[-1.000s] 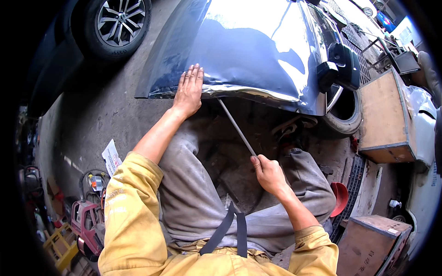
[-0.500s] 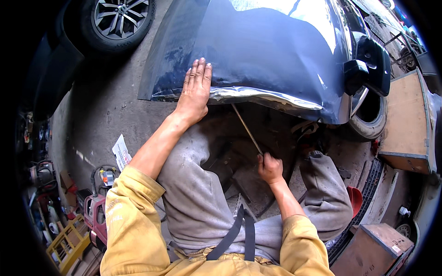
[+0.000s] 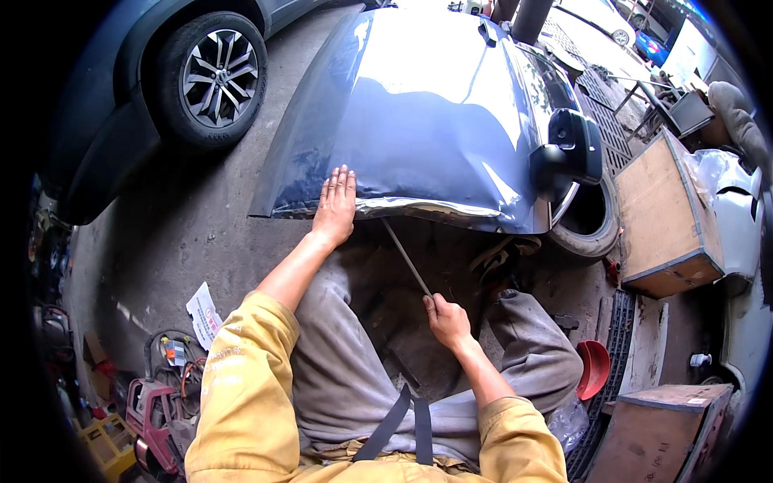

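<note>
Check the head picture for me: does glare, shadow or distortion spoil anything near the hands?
Head view: white glare washes out much of the far part of the car door; deep shadow lies below its near edge, behind the rod; straight edges bend toward the black rim; left hand and right hand look fairly sharp.

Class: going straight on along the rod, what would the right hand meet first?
The right hand would likely meet the blue door panel at its creased edge, though it might pass underneath; depth is unclear.

The floor [image 3: 173, 253] bears a wheel [image 3: 222, 77] and a tyre [image 3: 607, 228].
</note>
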`<state>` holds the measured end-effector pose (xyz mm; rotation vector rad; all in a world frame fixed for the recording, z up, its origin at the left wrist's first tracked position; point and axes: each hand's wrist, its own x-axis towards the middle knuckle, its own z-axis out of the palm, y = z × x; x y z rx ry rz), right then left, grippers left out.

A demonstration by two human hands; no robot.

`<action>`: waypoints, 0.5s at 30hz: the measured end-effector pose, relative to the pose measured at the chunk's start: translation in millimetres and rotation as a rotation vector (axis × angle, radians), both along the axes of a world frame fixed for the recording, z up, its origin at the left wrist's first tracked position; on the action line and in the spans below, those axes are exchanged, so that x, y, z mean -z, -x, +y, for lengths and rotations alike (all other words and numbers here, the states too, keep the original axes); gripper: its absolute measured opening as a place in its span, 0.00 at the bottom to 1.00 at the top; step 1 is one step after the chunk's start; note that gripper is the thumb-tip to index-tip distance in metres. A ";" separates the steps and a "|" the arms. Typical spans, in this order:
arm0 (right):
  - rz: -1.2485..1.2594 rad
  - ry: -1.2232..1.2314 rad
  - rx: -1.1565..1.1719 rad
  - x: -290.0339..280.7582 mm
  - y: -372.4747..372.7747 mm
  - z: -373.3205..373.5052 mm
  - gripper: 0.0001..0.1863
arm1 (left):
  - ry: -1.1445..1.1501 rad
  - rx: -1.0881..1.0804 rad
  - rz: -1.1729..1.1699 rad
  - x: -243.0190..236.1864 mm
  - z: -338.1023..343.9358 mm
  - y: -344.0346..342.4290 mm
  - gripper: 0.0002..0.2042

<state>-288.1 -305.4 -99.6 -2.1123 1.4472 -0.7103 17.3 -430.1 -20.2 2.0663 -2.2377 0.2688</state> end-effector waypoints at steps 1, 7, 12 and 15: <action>0.015 -0.055 0.006 -11.3 -2.7 5.3 0.19 | 0.021 -0.017 -0.004 -0.2 3.2 -1.7 0.38; -0.035 -0.234 0.031 -63.1 -24.5 29.8 0.21 | 0.078 -0.168 0.004 14.7 11.8 -8.0 0.34; 0.085 -0.137 -0.051 -54.3 -30.9 13.8 0.22 | 0.056 -0.245 0.037 11.8 14.3 -21.8 0.35; 0.091 -0.151 0.017 -37.6 -24.8 8.4 0.22 | 0.014 -0.251 0.012 10.2 12.4 -26.2 0.40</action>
